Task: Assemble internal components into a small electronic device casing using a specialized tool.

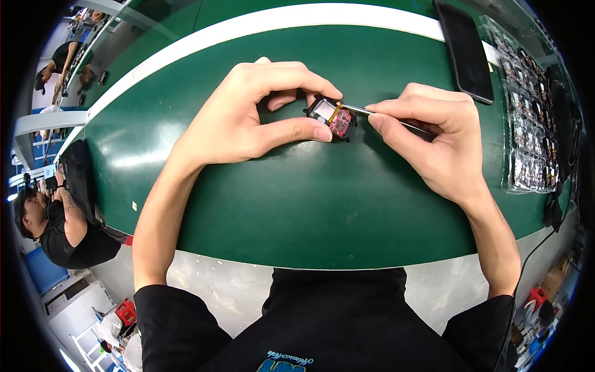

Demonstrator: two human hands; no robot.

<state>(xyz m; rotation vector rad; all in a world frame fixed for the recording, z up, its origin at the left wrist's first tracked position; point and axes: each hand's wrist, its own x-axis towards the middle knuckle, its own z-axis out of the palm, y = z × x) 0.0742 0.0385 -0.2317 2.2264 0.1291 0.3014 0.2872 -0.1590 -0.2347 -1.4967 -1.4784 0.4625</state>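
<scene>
Over the middle of the green bench, my left hand (pixel 263 111) pinches a small black watch-like device (pixel 331 118) between thumb and fingers. Its casing lies open, baring a red circuit board, a silvery square part and a strip of yellow tape or flat cable. My right hand (pixel 427 130) grips a thin metal tool, probably tweezers (pixel 358 109), like a pen. The tool's tip meets the device near the yellow strip at its upper edge. Whether the tip grasps the strip or only touches it is too small to tell.
A black phone-like slab (pixel 465 53) lies at the far right. Beside it stand clear plastic trays (pixel 530 118) filled with several small electronic parts. A cable (pixel 532 251) runs down on the right. Co-workers (pixel 62 223) sit at the left beyond a black bag (pixel 79 180).
</scene>
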